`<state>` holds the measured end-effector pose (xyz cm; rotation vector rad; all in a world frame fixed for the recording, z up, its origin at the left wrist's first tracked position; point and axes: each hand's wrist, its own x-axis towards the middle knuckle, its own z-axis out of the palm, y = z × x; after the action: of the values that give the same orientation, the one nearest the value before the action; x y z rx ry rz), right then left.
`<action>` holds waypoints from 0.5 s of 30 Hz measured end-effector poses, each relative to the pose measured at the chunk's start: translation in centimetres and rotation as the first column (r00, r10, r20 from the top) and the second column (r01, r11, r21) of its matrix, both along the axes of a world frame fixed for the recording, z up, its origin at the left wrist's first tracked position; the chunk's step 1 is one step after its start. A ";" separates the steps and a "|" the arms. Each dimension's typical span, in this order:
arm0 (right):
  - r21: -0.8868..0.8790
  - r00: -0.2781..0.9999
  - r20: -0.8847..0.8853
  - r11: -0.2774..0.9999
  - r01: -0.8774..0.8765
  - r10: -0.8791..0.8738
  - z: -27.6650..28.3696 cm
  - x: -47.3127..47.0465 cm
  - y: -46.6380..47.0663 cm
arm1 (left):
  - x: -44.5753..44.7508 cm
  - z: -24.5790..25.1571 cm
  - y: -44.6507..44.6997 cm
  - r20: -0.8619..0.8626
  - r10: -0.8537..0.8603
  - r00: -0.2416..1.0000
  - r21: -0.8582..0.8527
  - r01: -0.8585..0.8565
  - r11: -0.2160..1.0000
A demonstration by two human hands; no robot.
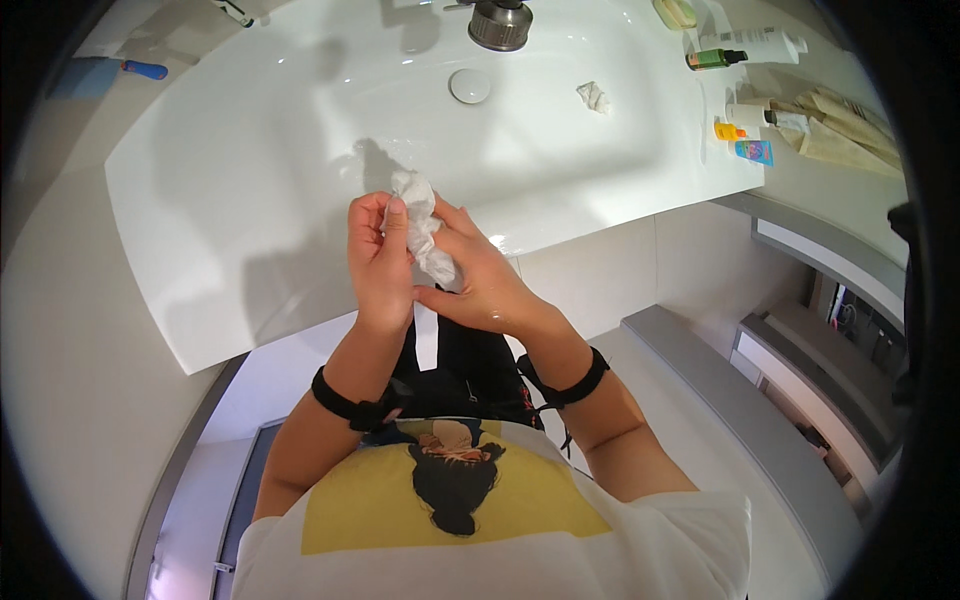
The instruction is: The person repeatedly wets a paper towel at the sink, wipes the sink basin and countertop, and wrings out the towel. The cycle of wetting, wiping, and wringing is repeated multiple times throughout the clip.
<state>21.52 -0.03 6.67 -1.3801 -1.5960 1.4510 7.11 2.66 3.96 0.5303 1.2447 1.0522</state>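
Observation:
A crumpled white tissue or thin cloth (421, 232) is bunched between both hands above the front rim of a white washbasin (247, 172). My left hand (381, 262) pinches its upper part, thumb pressed against the folds. From the other side my right hand (480, 270) grips the lower part, its thumb reaching toward my left wrist. Water drops glisten on the right hand near the wrist. Farther off, a second small crumpled white piece (595, 97) lies in the basin, right of the round white drain cover (470, 86).
A metal faucet (500, 26) juts over the basin's back. Along the right ledge are a soap bar (675, 13), a green bottle (712, 59), a white bottle (757, 45), small tubes (752, 152) and a beige towel (847, 135). A blue-handled scraper (142, 70) lies at the left.

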 end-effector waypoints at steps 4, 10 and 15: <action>-0.630 0.439 -0.595 0.730 0.265 -0.673 -1.0 1.3 -0.3 | 0.7 0.1 0.6 -0.411 -0.074 0.909 0.271 0.200 0.942; -0.888 0.350 -0.323 0.409 0.208 -0.879 -3.0 5.7 -0.5 | 1.8 3.1 0.4 -0.837 -0.450 0.313 0.206 0.940 0.271; -0.014 0.464 0.046 0.464 0.886 -0.885 -4.3 16.9 0.9 | -0.2 3.1 0.6 -0.678 -0.450 0.582 0.342 0.791 0.507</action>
<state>38.46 0.86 2.33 -1.8436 -0.5750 0.7677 6.88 3.26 7.09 1.7783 0.9381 0.6203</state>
